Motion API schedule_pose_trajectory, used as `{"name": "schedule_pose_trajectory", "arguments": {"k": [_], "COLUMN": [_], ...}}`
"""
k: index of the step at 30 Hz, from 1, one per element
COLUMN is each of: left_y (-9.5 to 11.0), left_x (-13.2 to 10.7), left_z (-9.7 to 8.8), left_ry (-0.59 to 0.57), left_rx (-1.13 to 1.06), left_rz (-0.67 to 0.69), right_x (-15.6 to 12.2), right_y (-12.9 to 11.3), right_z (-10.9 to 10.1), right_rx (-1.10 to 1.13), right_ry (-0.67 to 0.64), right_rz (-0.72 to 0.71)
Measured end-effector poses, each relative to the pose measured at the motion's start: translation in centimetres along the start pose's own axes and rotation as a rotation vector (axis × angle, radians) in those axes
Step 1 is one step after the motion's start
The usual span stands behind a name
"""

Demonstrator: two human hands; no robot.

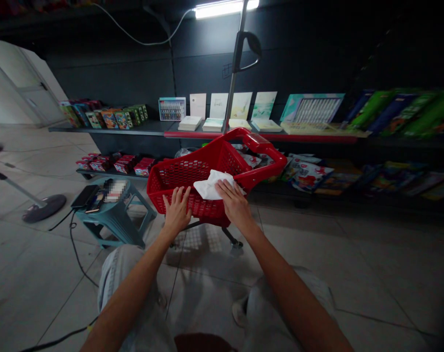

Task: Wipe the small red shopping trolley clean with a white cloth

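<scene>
Against the red basket (192, 168), your right hand (235, 204) lies flat on a white cloth (210, 185), open and pressing it to the basket's upper wall. Your left hand (177, 211) rests open on the mesh lower down, fingers spread, gripping nothing. Just left stands a teal stool (114, 220); shelves (112, 128) of boxed goods run behind.

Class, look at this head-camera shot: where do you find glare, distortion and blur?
Head view: the fluorescent tube blows out into glare; the black shelf bends with wide-angle distortion; the green books at the right edge turn dark and soft; a pixelated patch obscures an item on the teal stool.
</scene>
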State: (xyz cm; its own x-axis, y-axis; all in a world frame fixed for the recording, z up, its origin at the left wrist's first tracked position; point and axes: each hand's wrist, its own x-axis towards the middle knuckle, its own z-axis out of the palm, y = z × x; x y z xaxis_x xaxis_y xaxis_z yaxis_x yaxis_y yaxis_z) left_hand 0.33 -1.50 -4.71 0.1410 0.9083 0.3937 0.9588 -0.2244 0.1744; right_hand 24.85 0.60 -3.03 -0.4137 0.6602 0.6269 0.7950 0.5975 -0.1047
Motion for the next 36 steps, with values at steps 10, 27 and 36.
{"name": "schedule_pose_trajectory", "arguments": {"k": [10, 27, 36], "left_y": [-0.6, -2.4, -4.1], "left_x": [0.4, 3.4, 4.7], "left_z": [0.4, 1.3, 1.8], "left_ry": [-0.011, 0.065, 0.022], "left_rx": [-0.042, -0.042, 0.088], "left_rz": [0.036, -0.041, -0.028], "right_x": [-2.6, 4.8, 6.3], "right_y": [6.0, -0.2, -0.9], "right_z": [-4.4, -0.8, -0.9], "right_rx": [-0.072, -0.123, -0.152], "right_ry": [0.187, 0.127, 0.084], "right_rz": [0.187, 0.289, 0.239]}}
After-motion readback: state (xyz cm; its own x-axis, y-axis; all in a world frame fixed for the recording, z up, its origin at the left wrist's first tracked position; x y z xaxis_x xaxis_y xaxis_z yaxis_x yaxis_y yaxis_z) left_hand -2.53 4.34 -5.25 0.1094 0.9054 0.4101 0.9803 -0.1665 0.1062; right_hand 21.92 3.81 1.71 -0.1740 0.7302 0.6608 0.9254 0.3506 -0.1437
